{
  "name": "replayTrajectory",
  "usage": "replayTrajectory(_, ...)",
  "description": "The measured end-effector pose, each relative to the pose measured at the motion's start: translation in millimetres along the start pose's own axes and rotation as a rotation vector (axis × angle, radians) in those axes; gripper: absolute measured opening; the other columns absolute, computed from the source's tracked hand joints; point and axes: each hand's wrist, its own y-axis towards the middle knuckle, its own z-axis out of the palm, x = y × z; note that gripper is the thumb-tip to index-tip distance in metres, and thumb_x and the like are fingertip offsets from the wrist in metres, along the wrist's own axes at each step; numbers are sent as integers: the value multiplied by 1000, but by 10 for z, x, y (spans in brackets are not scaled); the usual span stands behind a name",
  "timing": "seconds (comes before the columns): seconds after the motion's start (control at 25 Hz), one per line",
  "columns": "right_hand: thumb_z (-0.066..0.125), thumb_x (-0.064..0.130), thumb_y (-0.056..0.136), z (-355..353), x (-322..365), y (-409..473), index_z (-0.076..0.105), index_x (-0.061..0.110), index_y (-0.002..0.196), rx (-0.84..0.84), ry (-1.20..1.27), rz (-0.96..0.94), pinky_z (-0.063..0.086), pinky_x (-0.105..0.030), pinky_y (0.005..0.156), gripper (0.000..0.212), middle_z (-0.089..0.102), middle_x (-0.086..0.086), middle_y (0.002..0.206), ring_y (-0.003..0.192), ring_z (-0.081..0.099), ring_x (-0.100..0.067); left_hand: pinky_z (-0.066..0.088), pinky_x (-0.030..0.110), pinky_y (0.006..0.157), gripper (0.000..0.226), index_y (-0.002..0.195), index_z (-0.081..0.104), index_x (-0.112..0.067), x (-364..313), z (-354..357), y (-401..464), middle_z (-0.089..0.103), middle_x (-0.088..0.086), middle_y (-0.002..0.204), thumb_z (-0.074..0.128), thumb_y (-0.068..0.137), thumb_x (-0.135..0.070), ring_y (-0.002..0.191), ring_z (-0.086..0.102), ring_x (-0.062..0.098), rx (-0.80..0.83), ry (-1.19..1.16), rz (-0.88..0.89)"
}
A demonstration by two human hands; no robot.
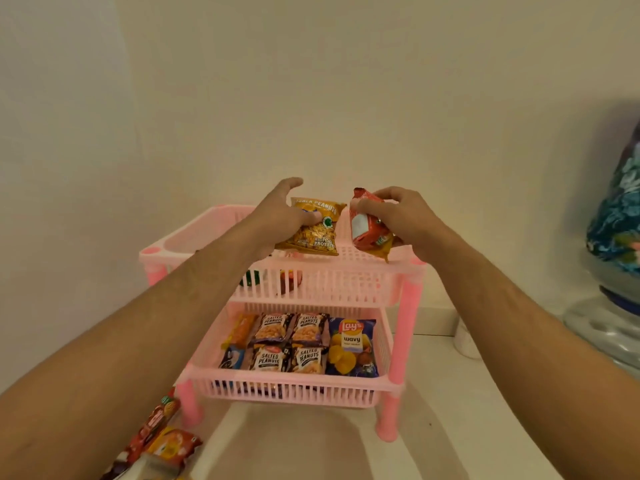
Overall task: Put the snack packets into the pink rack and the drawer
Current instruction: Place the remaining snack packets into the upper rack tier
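Worktop [450, 427], near left corner: loose packets [157, 441], red and orange, partly cut off by the frame.
Pink rack [401, 327], standing on worktop against wall.
Lower tier: four salted-peanut packets [289, 342] in a two-by-two block; blue Lay's bag [351, 348] at right; orange and blue packets at left.
Upper tier: left hand [277, 220] gripping yellow masala-peanut packet [313, 230]; right hand [398, 216] gripping red packet [367, 223]. Both packets sit at the tier's front rim.
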Motion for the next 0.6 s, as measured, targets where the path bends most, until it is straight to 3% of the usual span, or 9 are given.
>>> replayTrajectory(0.12, 77, 50, 72, -1, -97, 262, 61, 24, 111, 46, -188, 55, 62, -35, 58, 50, 67, -2, 95, 78, 71, -18, 58, 29, 62, 57, 133, 49, -34, 116, 170, 302, 57, 6, 120, 72, 85, -13, 86, 69, 21, 78, 104, -61)
replayTrajectory(0.28, 74, 50, 76, 139, -245, 467, 59, 22, 105, 143, -572, 90, 59, -30, 52, 43, 58, 2, 83, 69, 64, -15, 55, 35, 84, 48, 130, 55, -20, 339, 260, 604, 59, 4, 123, 72, 85, -16, 100, 62, 22, 162, 365, -147)
replayTrajectory(0.4, 71, 58, 77, 275, -349, 560, 65, 18, 107, 238, -831, 70, 56, -28, 59, 51, 65, 1, 88, 72, 64, -13, 54, 35, 80, 41, 120, 60, -13, 403, 299, 730, 65, 2, 107, 71, 85, -32, 92, 63, 19, 236, 620, -202)
replayTrajectory(0.52, 71, 58, 75, 332, -420, 578, 68, 19, 103, 313, -902, 103, 56, -28, 64, 47, 71, 1, 89, 74, 68, -12, 50, 30, 64, 36, 109, 63, -13, 409, 344, 758, 69, 0, 94, 68, 86, -40, 81, 67, 16, 296, 753, -218)
replayTrajectory(0.6, 71, 56, 76, 339, -444, 573, 67, 19, 100, 306, -913, 111, 58, -28, 66, 44, 71, 1, 87, 72, 69, -13, 51, 29, 63, 33, 106, 63, -14, 411, 356, 751, 70, -1, 93, 67, 87, -40, 79, 69, 15, 321, 786, -219)
